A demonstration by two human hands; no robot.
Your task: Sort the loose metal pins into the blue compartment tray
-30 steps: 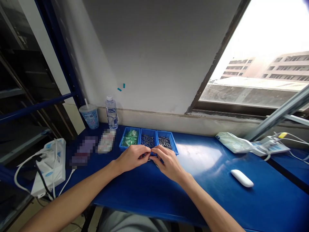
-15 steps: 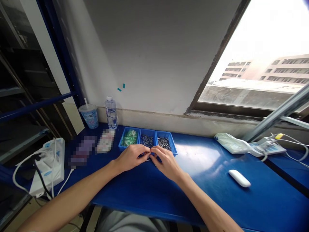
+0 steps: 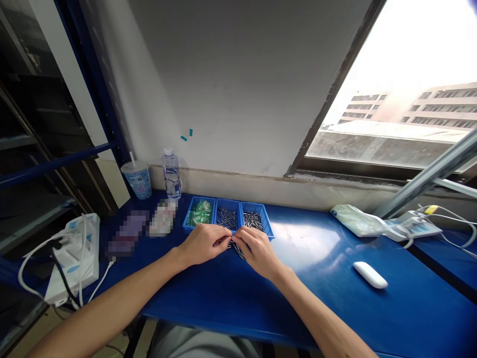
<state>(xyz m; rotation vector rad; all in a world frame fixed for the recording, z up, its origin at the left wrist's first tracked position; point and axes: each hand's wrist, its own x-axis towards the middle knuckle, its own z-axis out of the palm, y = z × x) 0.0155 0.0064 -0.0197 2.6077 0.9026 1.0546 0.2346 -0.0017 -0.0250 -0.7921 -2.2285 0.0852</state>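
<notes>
My left hand (image 3: 207, 242) and my right hand (image 3: 258, 250) meet fingertip to fingertip just in front of three blue bins. Both are closed in a pinch; what lies between the fingertips is too small to make out. Beneath the fingers, a small pile of dark metal screws (image 3: 238, 251) rests on the table, partly hidden by my hands. The middle bin (image 3: 228, 202) and the right bin (image 3: 266, 219) contain many similar dark metal pieces. Green-and-clear small packets (image 3: 200, 214) fill the left bin (image 3: 189, 211).
At the back left stand a water bottle (image 3: 172, 174) and a lidded cup (image 3: 137, 180) with a straw. White power strips lie at the left (image 3: 86, 248) and right (image 3: 419, 226). A white oval case (image 3: 370, 275) sits on the blue table (image 3: 316, 298), near a plastic packet (image 3: 356, 221).
My right thumb and fingers have drawn closer together, and more of the screw pile shows under my right hand. Both hands stay in nearly the same place.
</notes>
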